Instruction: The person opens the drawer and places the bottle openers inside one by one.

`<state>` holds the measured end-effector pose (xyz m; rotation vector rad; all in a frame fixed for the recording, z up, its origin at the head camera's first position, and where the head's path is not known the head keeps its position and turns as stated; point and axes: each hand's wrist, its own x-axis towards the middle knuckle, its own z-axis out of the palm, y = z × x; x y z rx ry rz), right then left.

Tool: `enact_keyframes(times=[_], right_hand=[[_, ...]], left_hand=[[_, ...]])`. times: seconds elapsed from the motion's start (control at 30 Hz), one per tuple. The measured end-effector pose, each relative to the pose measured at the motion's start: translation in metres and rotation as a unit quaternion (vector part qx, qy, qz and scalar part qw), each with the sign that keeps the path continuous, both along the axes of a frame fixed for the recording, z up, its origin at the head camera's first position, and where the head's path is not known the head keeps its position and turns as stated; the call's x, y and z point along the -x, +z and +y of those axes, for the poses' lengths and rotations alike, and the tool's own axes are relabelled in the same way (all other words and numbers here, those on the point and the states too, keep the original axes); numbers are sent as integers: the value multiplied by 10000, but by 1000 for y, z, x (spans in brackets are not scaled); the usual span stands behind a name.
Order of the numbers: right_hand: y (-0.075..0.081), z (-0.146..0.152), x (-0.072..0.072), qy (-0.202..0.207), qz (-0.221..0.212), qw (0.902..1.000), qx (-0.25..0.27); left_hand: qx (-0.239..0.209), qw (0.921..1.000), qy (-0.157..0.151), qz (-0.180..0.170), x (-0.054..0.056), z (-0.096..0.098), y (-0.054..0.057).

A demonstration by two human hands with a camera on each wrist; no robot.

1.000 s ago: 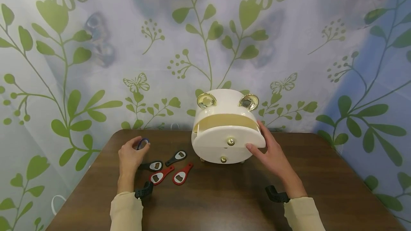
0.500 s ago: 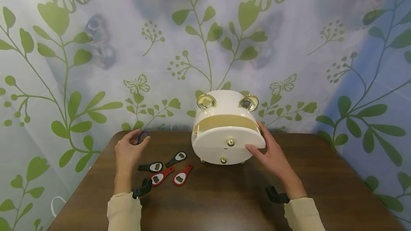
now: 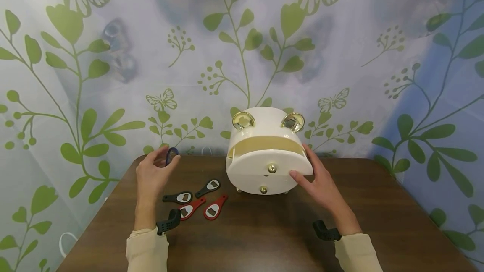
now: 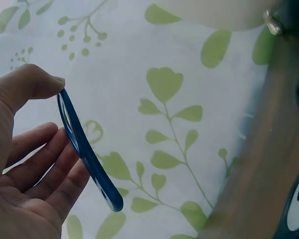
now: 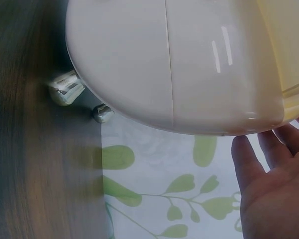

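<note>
My left hand (image 3: pixel 155 175) pinches a blue bottle opener (image 4: pixel 87 144) between thumb and fingers, lifted above the table's left side. In the left wrist view it is edge-on, with a thin pale strip along its face. A white drawer box (image 3: pixel 245 181) with gold ear-shaped pieces and round gold knobs stands at the back centre. Its upper drawer (image 3: pixel 253 163) is pulled out, showing a cream interior. My right hand (image 3: pixel 321 184) holds the box at its right side, thumb on the drawer front's corner, fingers along the side. In the right wrist view, fingertips (image 5: pixel 242 144) meet its edge.
Two black bottle openers, one nearer the box (image 3: pixel 208 188) and one further left (image 3: pixel 177 197), lie on the brown wooden table (image 3: pixel 264 238). Two red openers, one at right (image 3: pixel 215 208) and one partly behind the left wrist strap (image 3: pixel 193 207), lie in front. A leaf-patterned cloth (image 3: pixel 181 66) hangs behind.
My left hand has shifted slightly left, then up and away with the blue bottle opener, uncovering more of the left black opener. My right hand and the drawer box stay in place.
</note>
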<state>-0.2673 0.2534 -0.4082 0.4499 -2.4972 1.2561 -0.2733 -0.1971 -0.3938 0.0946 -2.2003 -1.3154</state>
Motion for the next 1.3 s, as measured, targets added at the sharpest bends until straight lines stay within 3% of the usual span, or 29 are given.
enact_keyframes(times=[0.17,0.37,0.77,1.0,1.3], right_hand=[[0,0,0,-14,-3,10000,-15],[-2,0,-1,-64,-30,10000,3],[0,-1,-2,-112,-43,9999,-41],[3,-1,-2,-56,-30,10000,-34],[3,-1,-2,-51,-25,10000,0]], left_hand=[[-209,9990,-272,282,-5,11,11],[-324,9970,-589,386,-9,25,21],[-350,9900,-951,983,-9,44,30],[-453,9845,-1063,1319,-9,51,34],[-462,9820,-1144,1427,-9,62,40]])
